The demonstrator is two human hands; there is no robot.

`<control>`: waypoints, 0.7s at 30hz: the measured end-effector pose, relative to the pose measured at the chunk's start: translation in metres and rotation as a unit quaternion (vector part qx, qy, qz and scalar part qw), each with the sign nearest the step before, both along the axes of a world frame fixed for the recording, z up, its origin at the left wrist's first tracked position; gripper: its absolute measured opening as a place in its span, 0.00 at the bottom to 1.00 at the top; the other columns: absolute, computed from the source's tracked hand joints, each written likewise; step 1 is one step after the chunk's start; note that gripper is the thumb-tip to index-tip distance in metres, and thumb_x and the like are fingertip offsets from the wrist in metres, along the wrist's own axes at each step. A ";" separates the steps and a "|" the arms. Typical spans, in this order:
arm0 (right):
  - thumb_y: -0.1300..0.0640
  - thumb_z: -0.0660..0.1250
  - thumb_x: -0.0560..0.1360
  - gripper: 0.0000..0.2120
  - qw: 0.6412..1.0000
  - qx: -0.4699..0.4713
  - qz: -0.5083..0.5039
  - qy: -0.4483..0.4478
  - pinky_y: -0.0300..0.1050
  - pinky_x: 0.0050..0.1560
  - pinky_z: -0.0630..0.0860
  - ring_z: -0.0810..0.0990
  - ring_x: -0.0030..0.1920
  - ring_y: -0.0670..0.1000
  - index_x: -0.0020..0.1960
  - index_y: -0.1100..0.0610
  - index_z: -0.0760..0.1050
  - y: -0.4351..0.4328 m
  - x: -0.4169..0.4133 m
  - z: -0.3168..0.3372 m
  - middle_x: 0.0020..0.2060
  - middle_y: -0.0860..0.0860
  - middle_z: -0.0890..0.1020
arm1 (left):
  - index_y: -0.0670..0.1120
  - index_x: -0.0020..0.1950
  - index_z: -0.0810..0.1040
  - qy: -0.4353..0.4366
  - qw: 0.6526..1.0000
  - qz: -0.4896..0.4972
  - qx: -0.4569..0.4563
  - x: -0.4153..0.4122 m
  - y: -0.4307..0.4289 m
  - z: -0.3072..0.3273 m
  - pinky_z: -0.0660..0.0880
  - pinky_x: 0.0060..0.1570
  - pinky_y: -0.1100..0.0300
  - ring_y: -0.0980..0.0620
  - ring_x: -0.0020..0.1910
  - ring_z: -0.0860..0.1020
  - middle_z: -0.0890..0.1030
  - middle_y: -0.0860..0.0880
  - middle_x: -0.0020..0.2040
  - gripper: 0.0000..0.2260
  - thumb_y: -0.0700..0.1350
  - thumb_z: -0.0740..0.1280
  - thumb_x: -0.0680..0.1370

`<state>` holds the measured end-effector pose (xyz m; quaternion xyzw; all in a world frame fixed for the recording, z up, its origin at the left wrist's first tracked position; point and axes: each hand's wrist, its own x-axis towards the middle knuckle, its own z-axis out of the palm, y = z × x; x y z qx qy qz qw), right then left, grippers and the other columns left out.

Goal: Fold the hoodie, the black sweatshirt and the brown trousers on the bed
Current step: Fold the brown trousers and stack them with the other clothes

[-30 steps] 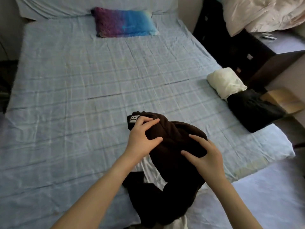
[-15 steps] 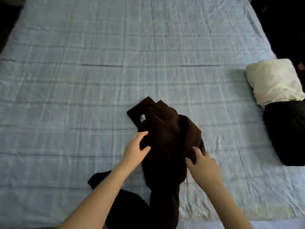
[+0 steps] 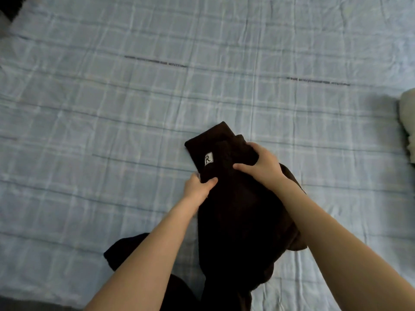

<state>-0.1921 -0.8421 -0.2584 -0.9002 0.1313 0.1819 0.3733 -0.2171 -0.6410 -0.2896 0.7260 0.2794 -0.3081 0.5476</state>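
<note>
The dark brown trousers (image 3: 238, 221) lie bunched on the light blue checked bed sheet (image 3: 112, 108), their waistband end with a small white "R" label pointing away from me. My left hand (image 3: 197, 187) pinches the left edge of the fabric just below the label. My right hand (image 3: 260, 167) grips a fold of the cloth at the upper right of the waistband. The lower legs trail off toward the bed's near edge. The folded cream hoodie (image 3: 407, 122) shows only partly at the right border. The black sweatshirt is out of view.
The wrinkled sheet spreads wide to the left of the trousers and beyond them. The bed's near edge runs along the bottom left. A dark strip of floor shows at the top left corner.
My view has dropped closer to the bed. Both hands moved up the trousers toward the waistband, from resting on the cloth to gripping it. The hoodie slid to the frame edge.
</note>
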 end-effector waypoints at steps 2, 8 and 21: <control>0.51 0.80 0.67 0.28 0.997 0.055 -0.040 -0.045 0.39 0.51 0.76 0.80 0.50 0.38 0.63 0.42 0.72 -0.001 -0.006 0.005 0.48 0.38 0.80 | 0.39 0.56 0.78 -0.022 0.999 0.035 -0.025 -0.003 0.000 0.009 0.78 0.49 0.54 0.47 0.48 0.82 0.83 0.39 0.55 0.11 0.41 0.73 0.75; 0.60 0.79 0.70 0.23 0.967 0.197 -0.114 -0.110 0.30 0.45 0.77 0.83 0.48 0.39 0.59 0.42 0.76 -0.019 -0.023 0.044 0.48 0.40 0.84 | 0.55 0.55 0.83 -0.137 0.989 0.020 -0.057 -0.013 0.001 0.050 0.73 0.64 0.56 0.55 0.62 0.77 0.77 0.49 0.64 0.10 0.50 0.74 0.74; 0.60 0.76 0.72 0.22 0.927 0.311 -0.179 -0.111 0.40 0.46 0.81 0.86 0.48 0.52 0.62 0.44 0.77 -0.032 -0.044 0.072 0.49 0.51 0.86 | 0.60 0.68 0.68 0.023 0.947 0.127 -0.293 -0.016 -0.029 0.064 0.80 0.38 0.61 0.52 0.46 0.85 0.84 0.46 0.54 0.29 0.49 0.75 0.70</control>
